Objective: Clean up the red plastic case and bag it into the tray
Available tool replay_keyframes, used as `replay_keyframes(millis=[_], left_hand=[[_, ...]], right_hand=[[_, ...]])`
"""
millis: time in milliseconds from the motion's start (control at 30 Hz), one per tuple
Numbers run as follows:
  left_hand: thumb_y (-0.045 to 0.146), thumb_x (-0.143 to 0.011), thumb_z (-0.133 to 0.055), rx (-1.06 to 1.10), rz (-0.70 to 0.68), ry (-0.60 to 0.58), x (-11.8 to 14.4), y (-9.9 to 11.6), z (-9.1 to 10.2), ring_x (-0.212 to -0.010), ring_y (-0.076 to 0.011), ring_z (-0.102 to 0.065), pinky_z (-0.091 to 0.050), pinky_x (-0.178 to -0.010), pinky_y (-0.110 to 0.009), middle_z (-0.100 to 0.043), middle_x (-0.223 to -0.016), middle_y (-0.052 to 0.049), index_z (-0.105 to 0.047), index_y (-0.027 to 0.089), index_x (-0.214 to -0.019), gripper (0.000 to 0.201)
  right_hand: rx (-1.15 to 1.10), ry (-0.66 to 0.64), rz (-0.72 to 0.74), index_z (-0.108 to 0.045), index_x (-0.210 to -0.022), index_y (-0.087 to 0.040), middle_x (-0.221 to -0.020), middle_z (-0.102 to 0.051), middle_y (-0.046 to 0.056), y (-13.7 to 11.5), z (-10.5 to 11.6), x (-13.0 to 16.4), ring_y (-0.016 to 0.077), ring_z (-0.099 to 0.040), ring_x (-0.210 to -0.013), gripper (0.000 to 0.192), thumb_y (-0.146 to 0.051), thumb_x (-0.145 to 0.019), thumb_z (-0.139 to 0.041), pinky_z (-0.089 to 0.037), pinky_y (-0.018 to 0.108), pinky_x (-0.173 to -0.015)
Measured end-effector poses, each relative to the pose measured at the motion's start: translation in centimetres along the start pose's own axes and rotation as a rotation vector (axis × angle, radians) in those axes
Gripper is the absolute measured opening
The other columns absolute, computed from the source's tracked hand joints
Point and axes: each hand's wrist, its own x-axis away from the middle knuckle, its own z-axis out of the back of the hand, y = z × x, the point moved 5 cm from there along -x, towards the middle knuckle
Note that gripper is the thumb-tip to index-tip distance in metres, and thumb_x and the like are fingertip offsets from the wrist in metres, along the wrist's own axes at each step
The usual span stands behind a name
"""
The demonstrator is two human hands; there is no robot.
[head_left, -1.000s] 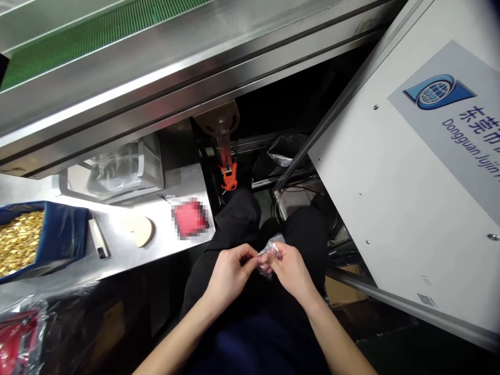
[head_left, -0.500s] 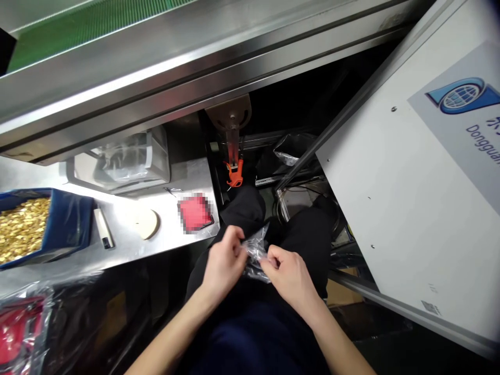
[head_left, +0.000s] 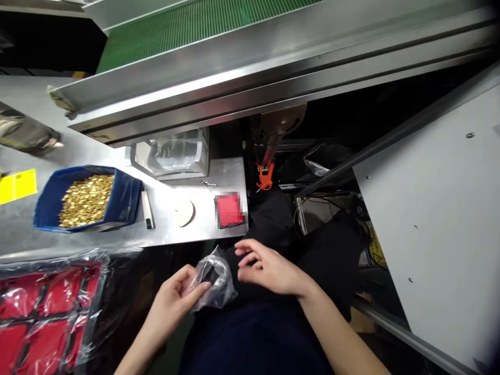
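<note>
A crumpled clear plastic bag is held over my lap by my left hand, thumb on the near side. A dark patch shows through the bag's middle; whether something lies inside I cannot tell. To the right of the bag, my right hand hovers with fingers apart and slightly curled, holding nothing. Above the hands, near the corner of the metal table, lies a red square item, blurred out, with a dark edge.
On the metal table sit a blue bin of gold-coloured small parts, a white-and-black stick, a pale round disc and a clear-fronted container. A conveyor runs above. Plastic-wrapped red items lie lower left; a white panel stands right.
My left hand has carried the plastic bag leftward. My right hand has let go of it and opened. The view has swung left, showing more of the blue bin and the red items.
</note>
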Motion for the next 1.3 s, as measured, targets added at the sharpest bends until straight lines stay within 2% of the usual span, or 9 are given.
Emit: replay_keyframes(millis=[133,300,433,533,667,800,933,1067,1300], left_hand=[[0.068,-0.084,-0.067,0.167,0.109,0.099,0.8,-3.0,2.1,-0.049,-0.0118,-0.038,-0.035,-0.046,-0.022,-0.043,-0.056,0.007,-0.053,0.022,-0.072,0.050],[0.072,-0.087,-0.060,0.137,0.070,0.232,-0.1,-1.8,1.3,-0.052,-0.0120,-0.042,-0.040,-0.049,-0.022,-0.042,-0.057,0.005,-0.050,0.021,-0.066,0.056],[0.072,-0.089,-0.057,0.103,0.042,0.223,-1.7,-0.8,0.2,-0.053,-0.0117,-0.042,-0.038,-0.048,-0.022,-0.043,-0.059,0.004,-0.052,0.019,-0.066,0.057],[0.068,-0.093,-0.054,0.065,-0.012,0.224,-2.5,-0.4,-0.3,-0.052,-0.0112,-0.041,-0.035,-0.049,-0.022,-0.043,-0.059,0.005,-0.051,0.020,-0.068,0.055],[0.061,-0.100,-0.046,-0.022,-0.100,0.279,-2.6,0.9,-0.4,-0.053,-0.0122,-0.044,-0.034,-0.051,-0.023,-0.046,-0.060,0.005,-0.048,0.022,-0.072,0.048],[0.046,-0.105,-0.044,-0.392,-0.289,0.369,-2.2,3.5,-0.4,-0.049,-0.0121,-0.042,-0.030,-0.052,-0.025,-0.045,-0.057,0.006,-0.049,0.023,-0.076,0.037],[0.036,-0.105,-0.050,-0.768,-0.597,0.406,-1.6,6.4,-1.8,-0.057,-0.0142,-0.056,-0.035,-0.057,-0.027,-0.061,-0.068,0.002,-0.058,0.022,-0.088,0.023],[0.026,-0.104,-0.054,-0.798,-0.748,0.384,-0.7,8.5,-3.1,-0.075,-0.0155,-0.067,-0.045,-0.068,-0.025,-0.071,-0.087,-0.001,-0.061,0.021,-0.106,0.009],[0.020,-0.100,-0.056,-0.650,-0.674,0.344,-0.3,10.2,-5.6,-0.084,-0.0176,-0.066,-0.050,-0.074,-0.027,-0.067,-0.094,-0.003,-0.059,0.022,-0.103,0.004]], right_hand=[[-0.556,0.333,-0.181,-0.066,-0.101,-0.016,-0.114,-0.070,0.012,3.1,-1.8,-4.7,0.0166,-0.075,-0.084,0.042,-0.052,-0.084,-0.079,-0.060,0.026,-0.067],[-0.595,0.456,-0.142,-0.061,-0.097,-0.019,-0.099,-0.070,0.006,3.8,-2.5,-9.1,0.0150,-0.073,-0.079,0.042,-0.052,-0.080,-0.082,-0.056,0.021,-0.057],[-0.486,0.514,-0.004,-0.068,-0.102,-0.019,-0.096,-0.073,0.004,1.7,-1.3,-8.0,0.0128,-0.071,-0.080,0.036,-0.047,-0.083,-0.080,-0.053,0.019,-0.061],[-0.250,0.480,0.122,-0.072,-0.107,-0.021,-0.095,-0.075,0.002,-0.3,-0.6,-4.7,0.0152,-0.071,-0.082,0.031,-0.044,-0.088,-0.077,-0.054,0.022,-0.068],[0.404,0.266,0.174,-0.071,-0.106,-0.024,-0.090,-0.074,0.000,-0.6,-1.1,0.1,0.0175,-0.068,-0.078,0.014,-0.033,-0.097,-0.065,-0.051,0.028,-0.072],[0.903,0.095,0.204,-0.067,-0.097,-0.024,-0.092,-0.072,0.001,1.2,-2.5,2.7,0.0197,-0.066,-0.085,0.009,-0.016,-0.094,-0.062,-0.045,0.029,-0.073],[1.082,0.068,0.259,-0.063,-0.094,-0.023,-0.089,-0.070,0.002,1.4,-3.4,3.3,0.0208,-0.063,-0.086,0.006,-0.017,-0.093,-0.062,-0.042,0.030,-0.070],[0.832,0.262,0.184,-0.062,-0.091,-0.023,-0.084,-0.068,0.000,0.6,-1.9,3.9,0.0181,-0.063,-0.078,0.006,-0.023,-0.096,-0.061,-0.041,0.028,-0.067],[0.134,0.482,0.088,-0.069,-0.105,-0.021,-0.090,-0.073,0.002,1.8,0.7,6.7,0.0191,-0.069,-0.085,0.025,-0.044,-0.101,-0.059,-0.052,0.026,-0.076]])
